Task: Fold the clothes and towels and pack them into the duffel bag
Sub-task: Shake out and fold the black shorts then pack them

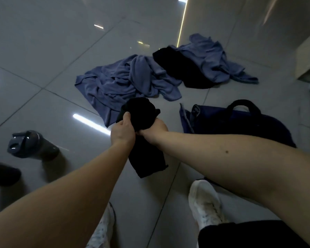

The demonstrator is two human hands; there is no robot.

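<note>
Left hand (123,131) and right hand (155,128) grip black garment (145,158) left of navy duffel bag (240,126). Beyond bag: crumpled blue towel (123,83), black cloth (179,67). Far left: grey bottle (32,144).

The floor (43,51) is of grey tiles, very glossy and smooth, and it mirrors the lamps as bright strips. The blue towel (118,83) and the second blue towel (213,59) are soft matt cloth with a fine nap. The black garment (179,68) and the near black cloth (141,111) are matt too, so dark that no weave shows. The duffel bag (240,126) looks like dull navy fabric. The bottle (34,145) seems smooth grey plastic with a faint shine. The shoes (204,203) are white matt textile.
</note>
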